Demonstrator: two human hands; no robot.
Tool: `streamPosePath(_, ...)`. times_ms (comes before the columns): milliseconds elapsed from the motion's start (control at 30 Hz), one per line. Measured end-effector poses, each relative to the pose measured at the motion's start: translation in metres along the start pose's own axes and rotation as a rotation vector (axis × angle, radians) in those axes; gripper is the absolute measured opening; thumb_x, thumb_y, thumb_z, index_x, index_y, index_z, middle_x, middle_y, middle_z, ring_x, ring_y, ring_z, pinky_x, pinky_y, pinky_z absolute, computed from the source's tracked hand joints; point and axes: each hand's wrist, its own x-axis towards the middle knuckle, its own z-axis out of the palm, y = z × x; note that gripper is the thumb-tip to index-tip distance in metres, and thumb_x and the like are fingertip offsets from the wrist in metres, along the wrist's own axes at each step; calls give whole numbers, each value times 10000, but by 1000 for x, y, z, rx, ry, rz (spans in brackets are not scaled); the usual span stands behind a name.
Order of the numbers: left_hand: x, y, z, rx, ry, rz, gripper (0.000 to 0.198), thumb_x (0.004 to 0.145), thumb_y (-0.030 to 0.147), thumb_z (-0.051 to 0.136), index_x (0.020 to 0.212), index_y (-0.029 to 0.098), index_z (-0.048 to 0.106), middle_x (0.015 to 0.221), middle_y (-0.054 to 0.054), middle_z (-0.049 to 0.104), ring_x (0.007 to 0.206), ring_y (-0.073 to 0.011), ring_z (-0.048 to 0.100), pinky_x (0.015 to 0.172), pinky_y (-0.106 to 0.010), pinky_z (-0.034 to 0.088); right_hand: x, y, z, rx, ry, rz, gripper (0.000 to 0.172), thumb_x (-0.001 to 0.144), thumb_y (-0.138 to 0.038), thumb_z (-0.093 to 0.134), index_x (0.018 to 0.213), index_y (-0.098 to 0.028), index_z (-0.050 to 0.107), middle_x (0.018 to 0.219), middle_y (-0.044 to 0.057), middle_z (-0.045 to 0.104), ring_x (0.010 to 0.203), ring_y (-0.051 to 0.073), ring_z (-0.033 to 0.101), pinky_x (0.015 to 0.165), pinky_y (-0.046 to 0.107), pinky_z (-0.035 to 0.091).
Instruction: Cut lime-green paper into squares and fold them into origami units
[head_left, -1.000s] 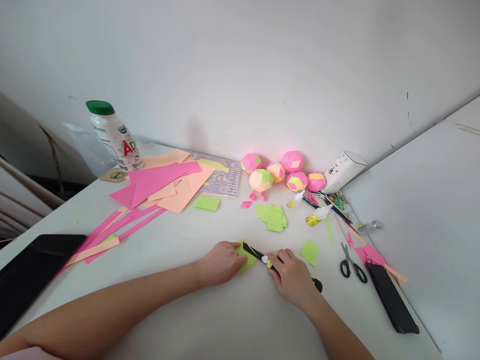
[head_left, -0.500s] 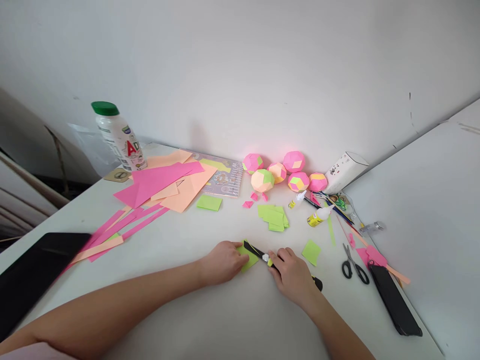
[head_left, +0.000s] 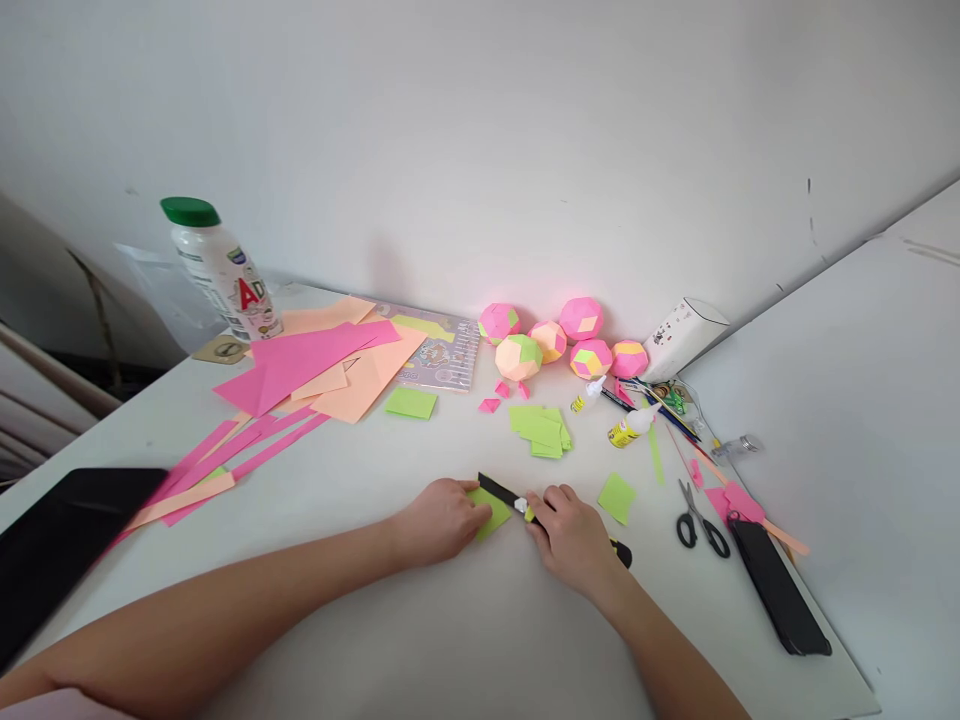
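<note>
A small green paper piece (head_left: 490, 520) lies on the table under my left hand (head_left: 441, 520). The index fingertip and thumb of that hand press on it, and the other fingers are curled. My right hand (head_left: 574, 535) is wrapped round a utility knife (head_left: 501, 491) with a black blade and a yellow-and-black handle. Its blade slants across the paper's upper right edge, tip close to my left index finger. Whether the blade is cutting into the paper cannot be made out. Another green paper square (head_left: 616, 498) lies right of the knife, and a green paper stack (head_left: 541, 430) lies beyond.
Several faceted paper balls (head_left: 581, 318) rest by the wall. Nearby stand glue bottles (head_left: 630, 427) and a white paper tube (head_left: 684, 338). Scissors (head_left: 701, 522) and a black case (head_left: 780, 590) lie right. Pink and orange sheets (head_left: 307, 365), a bottle (head_left: 225, 275) and a black tablet (head_left: 71, 545) occupy the left.
The blade has shifted slightly away from me, and the green sliver that showed beyond it is now out of sight. My left hand stays on the paper. The whole view has shifted a little.
</note>
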Motion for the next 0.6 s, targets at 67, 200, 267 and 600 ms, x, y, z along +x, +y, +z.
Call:
streamPosePath(67, 0, 0, 0, 5, -1, 3, 277, 766, 72, 409, 537, 207, 334, 388, 64, 289, 360, -114, 262, 825, -307, 462, 1, -1, -1, -4, -6, 6, 360, 885, -209, 476, 1231, -139, 548, 987, 114, 606, 932, 243, 529, 673, 322, 498)
streamPosePath(200, 0, 0, 0, 19, 1, 10, 275, 768, 66, 408, 541, 206, 339, 391, 67, 282, 360, -113, 254, 863, -308, 457, 2, -3, -1, -13, -12, 8, 358, 887, -213, 475, 1230, -145, 548, 992, 115, 605, 931, 242, 529, 677, 318, 497)
streamPosePath(267, 0, 0, 0, 15, 4, 6, 274, 771, 66, 406, 543, 206, 345, 393, 67, 289, 361, -114, 256, 870, -316, 457, 3, -3, -1, -14, -6, 6, 362, 886, -209, 473, 1234, -141, 546, 990, 115, 602, 931, 240, 529, 672, 315, 496)
streamPosePath(600, 1, 1, -2, 4, -17, 5, 275, 792, 79, 393, 548, 204, 379, 399, 59, 340, 373, -120, 309, 841, -314, 458, 9, -4, 2, 13, 30, 15, 363, 896, -213, 455, 1237, -130, 547, 982, 113, 607, 918, 233, 540, 681, 312, 500)
